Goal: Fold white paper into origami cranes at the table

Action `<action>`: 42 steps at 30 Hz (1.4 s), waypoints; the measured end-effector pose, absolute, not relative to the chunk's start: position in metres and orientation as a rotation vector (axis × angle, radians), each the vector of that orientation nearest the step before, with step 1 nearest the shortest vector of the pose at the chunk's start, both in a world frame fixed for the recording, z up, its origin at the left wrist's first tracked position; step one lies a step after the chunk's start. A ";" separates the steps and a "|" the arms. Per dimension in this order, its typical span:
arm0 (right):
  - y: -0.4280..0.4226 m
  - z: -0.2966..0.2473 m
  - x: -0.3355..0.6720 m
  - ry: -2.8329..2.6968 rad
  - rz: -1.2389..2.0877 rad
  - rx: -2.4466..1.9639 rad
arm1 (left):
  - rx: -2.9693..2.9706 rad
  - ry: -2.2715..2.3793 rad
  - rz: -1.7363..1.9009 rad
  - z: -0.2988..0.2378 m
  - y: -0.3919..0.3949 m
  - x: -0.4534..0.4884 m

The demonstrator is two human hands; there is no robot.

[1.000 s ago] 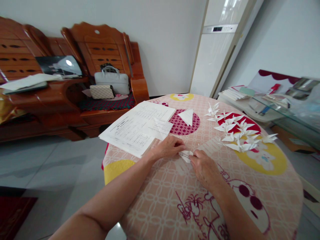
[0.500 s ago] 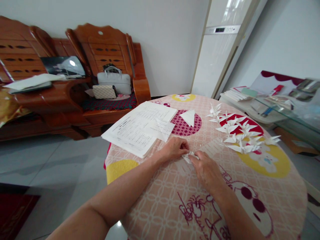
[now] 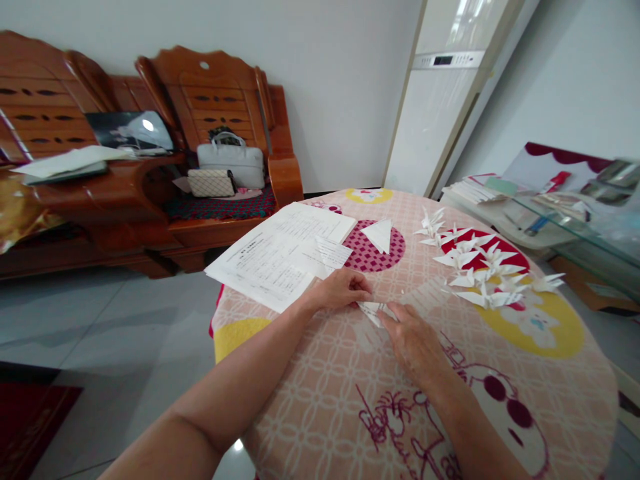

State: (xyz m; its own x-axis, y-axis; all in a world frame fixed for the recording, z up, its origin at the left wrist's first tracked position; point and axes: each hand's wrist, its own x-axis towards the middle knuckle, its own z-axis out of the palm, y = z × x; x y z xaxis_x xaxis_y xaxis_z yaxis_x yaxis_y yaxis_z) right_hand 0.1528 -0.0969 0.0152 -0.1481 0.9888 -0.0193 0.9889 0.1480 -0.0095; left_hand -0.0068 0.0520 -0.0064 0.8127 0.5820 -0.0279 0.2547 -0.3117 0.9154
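Observation:
A small folded piece of printed white paper [image 3: 373, 309] lies on the round table's pink patterned cloth [image 3: 320, 400]. My left hand [image 3: 341, 289] has its fingers curled and pinches the paper's left end. My right hand [image 3: 413, 337] presses its fingertips down on the paper's right end, fingers held together. Most of the paper is hidden under the two hands. Several finished white paper cranes [image 3: 475, 263] sit in a cluster at the right of the table. A folded white triangle [image 3: 379, 234] lies further back on a red dotted circle.
A stack of printed sheets [image 3: 280, 253] hangs over the table's left edge. Wooden armchairs [image 3: 215, 127] with a white handbag [image 3: 231, 163] stand behind on the left. A tall white air conditioner [image 3: 435, 100] stands at the back. A glass table [image 3: 565, 213] with booklets is on the right.
My hands stay on the small paper, with the left fingers shifting slightly along its fold. The camera view drifted a little to the left.

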 end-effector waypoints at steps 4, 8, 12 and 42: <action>-0.097 0.014 0.154 2.397 -0.052 2.054 | 1.889 0.607 0.323 -0.002 0.053 -0.010; -0.097 0.014 0.154 2.418 -0.056 2.065 | 1.933 0.655 0.330 0.000 0.050 -0.010; -0.097 0.015 0.154 2.425 -0.038 2.063 | 1.931 0.683 0.307 0.000 0.048 -0.011; -0.096 0.008 0.158 2.528 -0.058 2.003 | 2.548 0.924 0.408 0.000 0.026 0.003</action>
State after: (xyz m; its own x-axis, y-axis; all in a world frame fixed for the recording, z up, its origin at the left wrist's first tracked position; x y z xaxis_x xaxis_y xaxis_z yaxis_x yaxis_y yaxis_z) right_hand 0.1577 -0.0957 0.0079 -0.2268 0.9729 0.0442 0.9699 0.2298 -0.0805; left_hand 0.0028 0.0263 0.0004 0.7391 0.6602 0.1341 0.5442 -0.7024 0.4588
